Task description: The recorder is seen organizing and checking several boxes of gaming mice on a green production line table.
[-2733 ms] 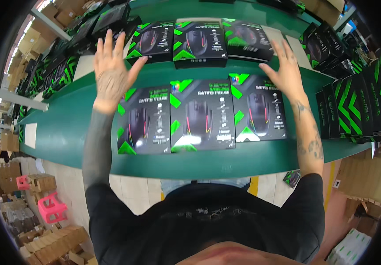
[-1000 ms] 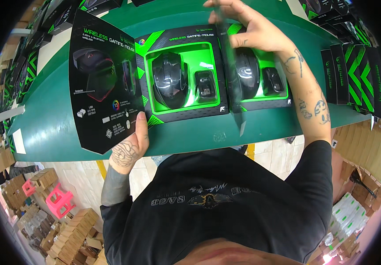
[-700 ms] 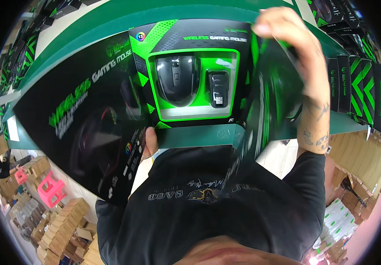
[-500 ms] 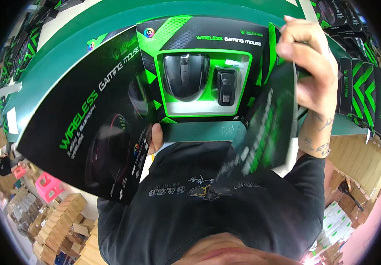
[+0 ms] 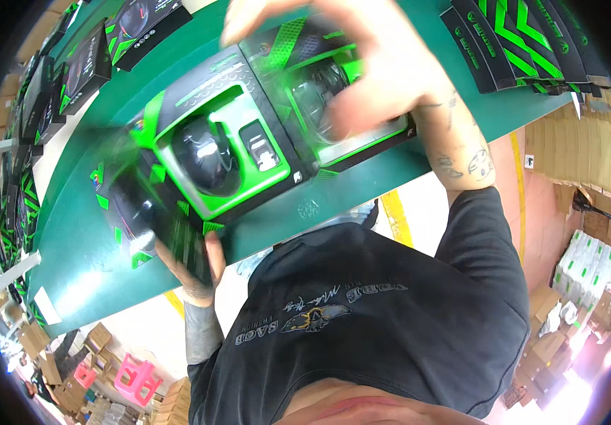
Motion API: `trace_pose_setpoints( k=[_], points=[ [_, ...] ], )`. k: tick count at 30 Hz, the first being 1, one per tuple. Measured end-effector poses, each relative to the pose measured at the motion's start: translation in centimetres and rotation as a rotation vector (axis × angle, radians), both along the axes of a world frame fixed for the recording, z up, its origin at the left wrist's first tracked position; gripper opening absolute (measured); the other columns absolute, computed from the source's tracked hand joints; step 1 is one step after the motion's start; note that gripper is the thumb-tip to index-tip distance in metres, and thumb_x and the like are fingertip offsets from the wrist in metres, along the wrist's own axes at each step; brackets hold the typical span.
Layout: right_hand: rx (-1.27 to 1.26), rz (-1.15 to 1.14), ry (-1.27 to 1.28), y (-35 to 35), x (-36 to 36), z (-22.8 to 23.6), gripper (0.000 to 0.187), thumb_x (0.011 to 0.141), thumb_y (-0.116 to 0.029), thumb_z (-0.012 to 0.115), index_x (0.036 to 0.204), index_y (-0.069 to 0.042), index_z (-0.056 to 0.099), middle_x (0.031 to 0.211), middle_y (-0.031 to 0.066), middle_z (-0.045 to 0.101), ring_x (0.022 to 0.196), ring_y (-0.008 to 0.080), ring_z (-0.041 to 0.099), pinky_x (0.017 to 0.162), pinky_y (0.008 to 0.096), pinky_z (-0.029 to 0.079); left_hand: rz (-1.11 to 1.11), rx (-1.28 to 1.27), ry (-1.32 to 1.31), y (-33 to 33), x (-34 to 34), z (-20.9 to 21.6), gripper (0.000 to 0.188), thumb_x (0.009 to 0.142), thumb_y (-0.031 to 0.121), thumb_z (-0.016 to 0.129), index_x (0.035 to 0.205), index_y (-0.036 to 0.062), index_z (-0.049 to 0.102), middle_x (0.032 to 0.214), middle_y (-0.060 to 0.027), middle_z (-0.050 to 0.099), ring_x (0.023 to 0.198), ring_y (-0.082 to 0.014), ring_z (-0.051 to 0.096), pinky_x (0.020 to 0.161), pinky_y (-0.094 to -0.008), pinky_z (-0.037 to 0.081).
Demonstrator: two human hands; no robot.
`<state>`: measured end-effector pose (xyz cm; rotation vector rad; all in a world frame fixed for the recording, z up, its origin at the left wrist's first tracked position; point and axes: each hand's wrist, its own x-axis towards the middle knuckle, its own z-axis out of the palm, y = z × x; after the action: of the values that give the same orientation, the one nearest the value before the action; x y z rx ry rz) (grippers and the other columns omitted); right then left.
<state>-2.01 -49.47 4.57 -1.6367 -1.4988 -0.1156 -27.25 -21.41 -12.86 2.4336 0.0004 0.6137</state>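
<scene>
Box [image 5: 270, 185] with dark mouse [image 5: 205, 159] behind its window, open on green worktop [image 5: 263, 221], left of centre in the frame. Below it, left hand [image 5: 195, 283] grasping blurred cover [image 5: 181, 230] between thumb and fingers. Upper centre, blurred right hand [image 5: 394, 64], spread and unclenched, in front of second windowed box [image 5: 366, 145]; cannot tell whether touching. Row of dark boxes [image 5: 514, 39], upper right.

Smooth card box [image 5: 210, 83] framing a glossy plastic mouse [image 5: 206, 157]; smooth, faintly shiny table [image 5: 348, 191]; matt cloth shirt [image 5: 390, 340]; plastic stool [image 5: 135, 379].
</scene>
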Motion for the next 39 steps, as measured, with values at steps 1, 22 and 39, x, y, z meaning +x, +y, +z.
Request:
trace_pose_setpoints(
  k=[1, 22, 39],
  points=[
    [0.002, -0.198, 0.098, -0.8, -0.1, -0.7, 0.079, 0.069, -0.067, 0.066, 0.118, -0.005, 0.057, 0.111, 0.0119, 0.059, 0.104, 0.0241, 0.055, 0.095, 0.0367, 0.041, -0.131, 0.185, -0.006, -0.2, 0.3, 2.8, 0.029, 0.078, 0.017, 0.069, 0.106, 0.0064, 0.067, 0.121, -0.017, 0.056, 0.106, -0.0325, 0.056, 0.085, -0.0418, 0.047],
    [0.012, -0.459, 0.953, -5.2, 5.0, -12.9, 0.052, 0.097, -0.039, 0.041, 0.129, 0.001, 0.048, 0.128, 0.016, 0.052, 0.113, 0.0212, 0.053, 0.1, 0.0325, 0.038, 0.716, -0.167, -0.221, 8.0, -2.7, 3.7, 0.05, 0.098, 0.037, 0.038, 0.099, -0.0073, 0.063, 0.088, -0.0215, 0.066, 0.078, -0.0309, 0.065, 0.068, -0.0359, 0.048],
    [-0.041, -0.745, 0.976, -5.7, 1.6, -11.6, 0.049, 0.095, -0.015, 0.053, 0.138, 0.002, 0.039, 0.131, 0.0111, 0.051, 0.117, 0.0143, 0.049, 0.1, 0.0273, 0.037, 0.545, 0.041, 0.121, 5.6, -10.3, 1.0, 0.037, 0.097, 0.011, 0.044, 0.131, -0.0049, 0.045, 0.134, -0.0192, 0.048, 0.121, -0.0258, 0.049, 0.103, -0.033, 0.035]
  ],
)
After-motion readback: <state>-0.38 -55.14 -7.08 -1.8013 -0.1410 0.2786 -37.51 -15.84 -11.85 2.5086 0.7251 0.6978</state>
